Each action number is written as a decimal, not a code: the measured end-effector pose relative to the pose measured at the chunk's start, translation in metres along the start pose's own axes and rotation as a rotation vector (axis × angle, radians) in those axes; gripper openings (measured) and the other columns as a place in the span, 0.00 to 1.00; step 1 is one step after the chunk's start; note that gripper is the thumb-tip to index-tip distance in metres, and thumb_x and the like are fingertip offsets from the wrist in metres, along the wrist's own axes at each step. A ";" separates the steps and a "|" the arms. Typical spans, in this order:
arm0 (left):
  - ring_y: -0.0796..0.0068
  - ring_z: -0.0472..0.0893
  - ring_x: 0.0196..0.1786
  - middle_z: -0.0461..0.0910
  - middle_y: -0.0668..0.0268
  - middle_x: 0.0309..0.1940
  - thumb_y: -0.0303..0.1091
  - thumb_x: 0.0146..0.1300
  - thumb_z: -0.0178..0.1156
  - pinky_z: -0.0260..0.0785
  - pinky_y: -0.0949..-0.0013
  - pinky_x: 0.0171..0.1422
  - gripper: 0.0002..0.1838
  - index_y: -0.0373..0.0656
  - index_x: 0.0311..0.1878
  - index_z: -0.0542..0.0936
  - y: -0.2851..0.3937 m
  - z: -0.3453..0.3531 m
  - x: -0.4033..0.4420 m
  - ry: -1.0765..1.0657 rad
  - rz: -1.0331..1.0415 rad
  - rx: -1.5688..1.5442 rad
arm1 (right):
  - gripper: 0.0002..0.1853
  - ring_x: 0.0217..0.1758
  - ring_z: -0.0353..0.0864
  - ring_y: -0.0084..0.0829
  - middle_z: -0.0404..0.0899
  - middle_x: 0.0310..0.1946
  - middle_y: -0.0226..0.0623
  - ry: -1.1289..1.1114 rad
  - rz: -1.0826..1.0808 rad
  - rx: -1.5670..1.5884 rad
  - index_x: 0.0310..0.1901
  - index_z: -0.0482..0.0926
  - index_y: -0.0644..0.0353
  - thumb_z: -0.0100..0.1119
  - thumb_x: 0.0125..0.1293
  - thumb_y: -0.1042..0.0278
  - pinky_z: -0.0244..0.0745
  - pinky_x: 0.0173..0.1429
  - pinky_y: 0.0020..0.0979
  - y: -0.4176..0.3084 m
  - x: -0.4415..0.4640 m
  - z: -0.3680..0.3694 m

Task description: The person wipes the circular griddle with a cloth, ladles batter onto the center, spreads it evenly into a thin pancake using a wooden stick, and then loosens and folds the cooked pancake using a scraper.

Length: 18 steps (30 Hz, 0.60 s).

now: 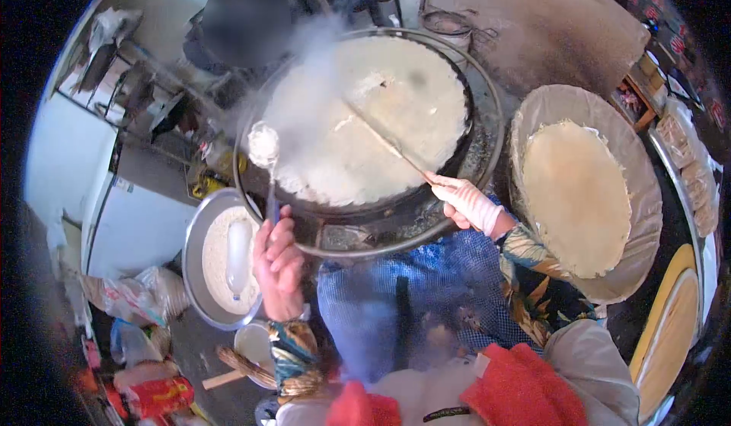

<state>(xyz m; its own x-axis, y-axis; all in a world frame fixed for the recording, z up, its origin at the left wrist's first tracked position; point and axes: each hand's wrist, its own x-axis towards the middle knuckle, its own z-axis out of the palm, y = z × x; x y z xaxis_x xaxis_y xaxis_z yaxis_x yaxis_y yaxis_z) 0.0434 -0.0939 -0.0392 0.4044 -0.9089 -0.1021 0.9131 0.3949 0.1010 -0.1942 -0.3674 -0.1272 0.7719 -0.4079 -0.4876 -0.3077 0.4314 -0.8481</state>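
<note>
A large round griddle (487,133) holds a wide, pale sheet of batter (403,91), with steam rising over its left side. My left hand (280,262) is closed around the handle of a ladle (264,146), whose bowl is full of white batter or flour at the griddle's left rim. In my right hand (470,204), partly covered by something whitish, is a thin wooden stick (388,143). The stick reaches across the sheet, its far end near the middle. Below the ladle, a metal bowl (190,262) contains pale flour or batter and a clear elongated object (239,255).
Right of the griddle stands a cloth-lined basket (643,213) with a round flatbread (579,197) in it. Plastic bags (145,296) and a red package (156,397) lie at left. A small bowl (255,342) and a brush-like tool (242,365) are at lower left.
</note>
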 end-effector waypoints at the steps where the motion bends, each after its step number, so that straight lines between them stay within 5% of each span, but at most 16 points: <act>1: 0.87 0.65 0.18 0.63 0.68 0.28 0.31 0.73 0.41 0.59 0.83 0.12 0.19 0.23 0.58 0.62 0.008 -0.002 -0.019 0.014 0.063 0.019 | 0.26 0.07 0.57 0.16 0.66 0.14 0.25 -0.121 0.083 0.083 0.69 0.64 0.39 0.53 0.70 0.55 0.52 0.10 0.22 -0.005 -0.009 0.004; 6: 0.86 0.65 0.20 0.64 0.67 0.29 0.33 0.73 0.43 0.57 0.83 0.13 0.19 0.28 0.59 0.63 0.071 -0.056 -0.123 0.242 0.202 0.173 | 0.25 0.08 0.55 0.14 0.62 0.12 0.21 -0.350 0.194 0.150 0.69 0.63 0.39 0.52 0.71 0.60 0.49 0.11 0.19 -0.003 -0.041 0.016; 8: 0.86 0.64 0.18 0.65 0.70 0.25 0.34 0.72 0.45 0.54 0.83 0.12 0.14 0.33 0.51 0.70 0.096 -0.087 -0.155 0.462 0.215 0.309 | 0.24 0.09 0.54 0.13 0.61 0.12 0.19 -0.273 0.062 0.059 0.68 0.66 0.41 0.52 0.71 0.61 0.48 0.12 0.18 -0.007 -0.048 0.017; 10: 0.87 0.63 0.17 0.65 0.72 0.22 0.35 0.72 0.46 0.53 0.83 0.12 0.11 0.36 0.45 0.71 0.129 -0.128 -0.182 0.506 0.094 0.360 | 0.24 0.13 0.69 0.21 0.73 0.16 0.28 -0.018 -0.081 -0.841 0.65 0.71 0.37 0.57 0.66 0.59 0.67 0.18 0.28 -0.013 -0.034 0.010; 11: 0.88 0.62 0.16 0.65 0.74 0.20 0.36 0.71 0.48 0.53 0.84 0.11 0.10 0.39 0.40 0.72 0.142 -0.149 -0.192 0.543 -0.037 0.417 | 0.25 0.15 0.72 0.22 0.74 0.17 0.31 0.102 -0.534 -1.112 0.65 0.71 0.36 0.57 0.66 0.59 0.70 0.21 0.31 0.004 -0.004 -0.014; 13: 0.88 0.62 0.15 0.65 0.75 0.18 0.37 0.70 0.49 0.52 0.83 0.11 0.09 0.42 0.37 0.72 0.156 -0.176 -0.200 0.696 -0.033 0.470 | 0.25 0.18 0.75 0.23 0.76 0.19 0.33 0.367 -0.826 -1.381 0.65 0.71 0.36 0.57 0.66 0.58 0.72 0.22 0.32 -0.003 0.020 -0.034; 14: 0.88 0.61 0.14 0.64 0.76 0.16 0.38 0.69 0.50 0.52 0.82 0.10 0.10 0.44 0.33 0.71 0.166 -0.196 -0.202 0.846 -0.018 0.524 | 0.24 0.18 0.74 0.22 0.76 0.19 0.33 0.498 -0.653 -1.404 0.65 0.71 0.37 0.55 0.67 0.57 0.71 0.22 0.31 -0.024 0.023 -0.033; 16: 0.86 0.64 0.15 0.68 0.74 0.21 0.37 0.67 0.53 0.54 0.82 0.11 0.09 0.42 0.35 0.71 0.194 -0.231 -0.216 0.743 -0.093 0.300 | 0.23 0.15 0.70 0.20 0.74 0.20 0.30 0.490 -0.343 -0.531 0.65 0.70 0.37 0.53 0.68 0.56 0.68 0.18 0.29 -0.032 0.051 -0.050; 17: 0.79 0.70 0.21 0.71 0.69 0.25 0.37 0.66 0.53 0.63 0.77 0.16 0.09 0.41 0.37 0.73 0.183 -0.222 -0.220 0.602 0.102 1.266 | 0.24 0.14 0.66 0.20 0.72 0.19 0.27 0.418 -0.230 -0.373 0.66 0.68 0.36 0.53 0.69 0.56 0.65 0.16 0.27 -0.025 0.052 -0.055; 18: 0.73 0.71 0.27 0.71 0.65 0.30 0.37 0.66 0.54 0.64 0.72 0.25 0.10 0.40 0.41 0.73 0.188 -0.228 -0.216 0.770 0.141 1.581 | 0.24 0.12 0.63 0.19 0.70 0.19 0.25 0.345 -0.122 -0.215 0.67 0.67 0.35 0.52 0.69 0.56 0.63 0.14 0.25 -0.025 0.049 -0.049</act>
<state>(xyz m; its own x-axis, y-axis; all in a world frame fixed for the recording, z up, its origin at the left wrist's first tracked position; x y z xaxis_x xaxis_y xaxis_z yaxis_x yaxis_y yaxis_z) 0.1400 0.2072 -0.2242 0.8245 -0.4346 -0.3625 0.1412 -0.4623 0.8754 -0.1760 -0.4379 -0.1405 0.5893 -0.7070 -0.3910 -0.3630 0.2006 -0.9099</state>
